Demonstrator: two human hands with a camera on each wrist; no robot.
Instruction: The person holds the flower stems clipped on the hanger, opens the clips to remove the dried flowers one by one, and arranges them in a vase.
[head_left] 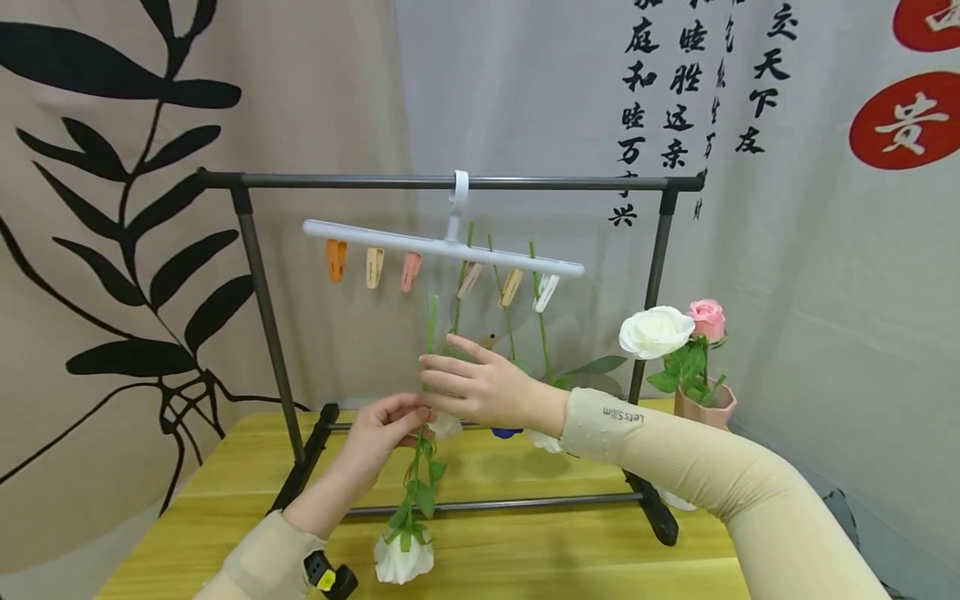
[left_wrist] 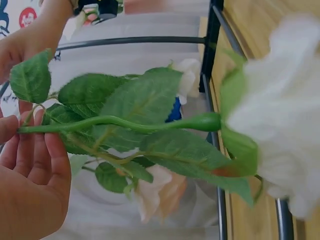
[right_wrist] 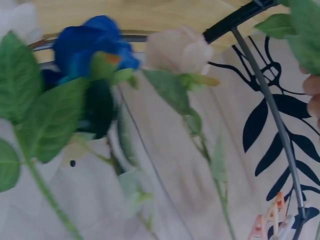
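A white rose (head_left: 403,557) hangs head down in front of the rack, its green stem pinched by my left hand (head_left: 386,429) between thumb and fingers. In the left wrist view, the left hand (left_wrist: 35,185) holds that stem (left_wrist: 100,122) below the leaves. My right hand (head_left: 480,385) reaches in from the right beside the stem's upper part, fingers extended; whether it touches the stem is hard to tell. Above the hands is a white hanger (head_left: 442,246) with several coloured clips. Three stems hang from the right-hand clips, including those of a blue rose (right_wrist: 90,47) and a pale rose (right_wrist: 177,52).
The hanger hooks over the top bar of a dark rack (head_left: 337,181), which stands on a yellow wooden table (head_left: 525,554). On the right is a pink pot (head_left: 707,406) with a white rose and a pink rose. Patterned curtains hang behind.
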